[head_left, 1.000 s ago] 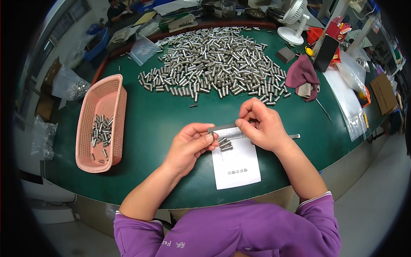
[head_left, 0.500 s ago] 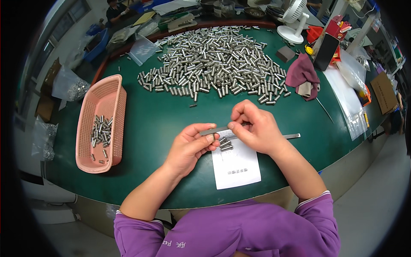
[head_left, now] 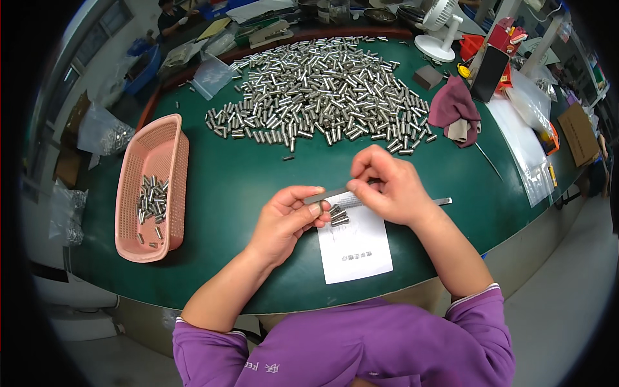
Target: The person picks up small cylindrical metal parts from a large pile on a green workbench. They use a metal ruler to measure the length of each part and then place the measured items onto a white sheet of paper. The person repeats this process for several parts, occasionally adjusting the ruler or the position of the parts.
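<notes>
1. Green, curved tabletop (head_left: 232,187) fills the view in a cluttered workshop, with shelves and bags around its far rim
2. A wide heap of small silver metal cylinders (head_left: 322,90) lies spread across the far half of the tabletop
3. A pink perforated plastic basket (head_left: 169,148) sits on the person's left side, well apart from the hands, with a small cluster of the same cylinders inside
4. A white printed paper sheet (head_left: 358,248) lies on the tabletop just below the hands, with a few loose cylinders (head_left: 338,215) resting at its top edge
5. The left hand (head_left: 287,216) is closed around one end of a thin grey metal strip (head_left: 329,193), thumb and fingertips pinching it; what looks like a small ring sits at the thumb, too small to tell for sure
6. The right hand (head_left: 387,187) pinches the other part of the same strip between thumb and curled fingers, so the strip bridges both hands just above the paper
7. A second flat metal strip (head_left: 442,201) pokes out on the tabletop just beyond the right wrist
8. A maroon crumpled cloth (head_left: 454,106) lies to the right of the heap, near a white desk fan (head_left: 438,26) and a dark upright phone (head_left: 488,64)
9. Clear plastic bags (head_left: 529,142) stretch along the right rim
</notes>
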Action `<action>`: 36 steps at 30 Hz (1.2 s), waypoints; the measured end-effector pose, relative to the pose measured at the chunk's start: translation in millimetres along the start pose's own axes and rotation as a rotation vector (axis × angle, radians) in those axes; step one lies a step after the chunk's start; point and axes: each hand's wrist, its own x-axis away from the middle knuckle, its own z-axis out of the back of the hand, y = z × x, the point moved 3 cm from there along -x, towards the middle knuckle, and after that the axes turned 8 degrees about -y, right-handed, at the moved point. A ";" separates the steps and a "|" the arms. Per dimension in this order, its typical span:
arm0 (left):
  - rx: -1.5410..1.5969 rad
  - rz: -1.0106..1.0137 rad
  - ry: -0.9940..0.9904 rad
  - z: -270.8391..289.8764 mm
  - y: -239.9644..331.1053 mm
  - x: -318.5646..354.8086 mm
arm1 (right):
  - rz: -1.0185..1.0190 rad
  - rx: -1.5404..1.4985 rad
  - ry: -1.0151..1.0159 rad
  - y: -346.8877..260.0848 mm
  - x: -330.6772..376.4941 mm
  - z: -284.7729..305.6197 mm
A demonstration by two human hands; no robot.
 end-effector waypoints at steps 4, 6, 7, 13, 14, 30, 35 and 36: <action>0.042 -0.052 -0.011 4.2 3.4 -0.1 | -0.121 -0.038 0.021 10.3 3.6 20.7; 0.041 -0.054 -0.019 3.5 3.1 -1.4 | -0.152 -0.094 -0.018 3.2 3.4 14.6; 0.035 -0.049 -0.017 3.3 3.0 -1.6 | -0.168 -0.121 -0.037 -0.4 2.7 9.5; 0.004 -0.008 -0.020 -4.0 -1.2 -2.3 | -0.007 -0.013 0.004 -10.3 0.8 -7.9; 0.013 -0.028 -0.040 -2.4 -0.3 -1.9 | -0.003 -0.022 0.005 -8.7 -0.1 -5.7; 0.066 -0.032 -0.023 4.1 3.3 -1.8 | -0.119 -0.115 0.023 8.5 2.5 19.3; 0.042 -0.032 0.017 2.0 1.2 -1.3 | -0.142 -0.097 -0.017 3.2 2.2 9.8; 0.045 -0.036 0.012 2.2 1.1 -1.2 | -0.142 -0.084 -0.019 3.6 2.2 9.6</action>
